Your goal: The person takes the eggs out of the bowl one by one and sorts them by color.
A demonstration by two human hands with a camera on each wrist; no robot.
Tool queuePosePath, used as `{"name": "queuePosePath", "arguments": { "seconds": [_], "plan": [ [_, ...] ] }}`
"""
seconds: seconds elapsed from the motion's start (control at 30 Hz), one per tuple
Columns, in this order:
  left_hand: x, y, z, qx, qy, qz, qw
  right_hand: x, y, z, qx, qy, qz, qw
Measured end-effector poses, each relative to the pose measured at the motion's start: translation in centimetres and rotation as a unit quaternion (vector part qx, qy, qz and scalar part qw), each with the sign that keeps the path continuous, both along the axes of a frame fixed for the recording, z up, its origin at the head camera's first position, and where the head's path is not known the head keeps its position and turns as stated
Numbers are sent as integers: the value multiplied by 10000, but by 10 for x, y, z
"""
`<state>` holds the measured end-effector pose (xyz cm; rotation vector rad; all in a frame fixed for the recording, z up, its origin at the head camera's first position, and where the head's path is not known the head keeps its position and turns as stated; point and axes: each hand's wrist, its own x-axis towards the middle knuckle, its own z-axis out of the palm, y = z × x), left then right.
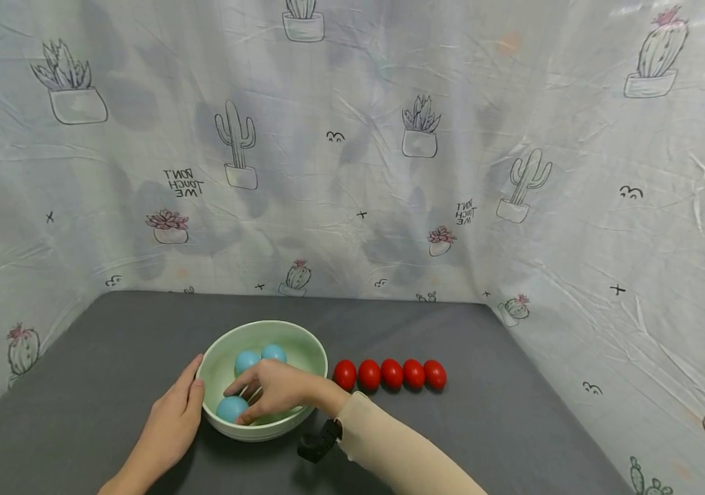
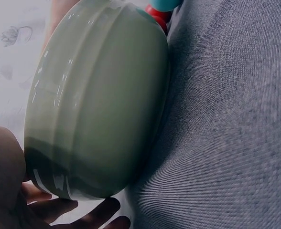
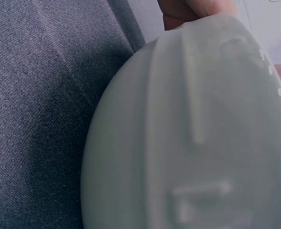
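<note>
Pale green and glazed, the bowl (image 1: 311, 349) sits on the grey cloth-covered table (image 1: 501, 426), directly between the two hands. We see the left hand (image 1: 173, 419) pressed flat against the bowl's outer wall on its own right side, fingers fairly straight and the thumb up near the rim; it braces the bowl rather than grasping it. From the left wrist view, the bowl's ribbed wall (image 2: 97, 100) fills the frame, with that hand's fingers (image 2: 90, 212) showing beneath it.

The right hand (image 1: 275, 388) reaches over the near rim into the bowl, its fingers curled down around a blue egg (image 1: 231, 408) that lies under the fingertips at the bowl's near-left side. We take the hand to be gripping this egg, though the fingers hide part of the contact. Two more blue eggs (image 1: 260, 357) lie just beyond the knuckles, touching each other. The right wrist view shows only the bowl's outer wall (image 3: 193, 143) against the cloth.

To the right of the right hand, just outside the bowl, we note five red eggs (image 1: 392, 374) in a row. A black wrist strap (image 1: 320, 441) sits beside the beige sleeve (image 1: 389, 440).
</note>
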<state>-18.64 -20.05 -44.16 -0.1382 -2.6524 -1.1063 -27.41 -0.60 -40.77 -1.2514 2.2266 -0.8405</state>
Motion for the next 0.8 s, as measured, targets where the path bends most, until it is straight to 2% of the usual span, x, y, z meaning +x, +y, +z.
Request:
{"name": "queuePosePath", "arguments": {
  "seconds": [0.37,0.6,0.8],
  "plan": [
    [0,2,-3,37,-5,3,10000,0,3,-2,-195,-169,-91,9996],
    [-1,0,-3,62,-290,-40,9996,1,8,4,-600,-636,-224,9959],
    [0,0,-2,109,-169,-26,9998,0,20,15,-1146,-856,-317,9892]
  ]
}}
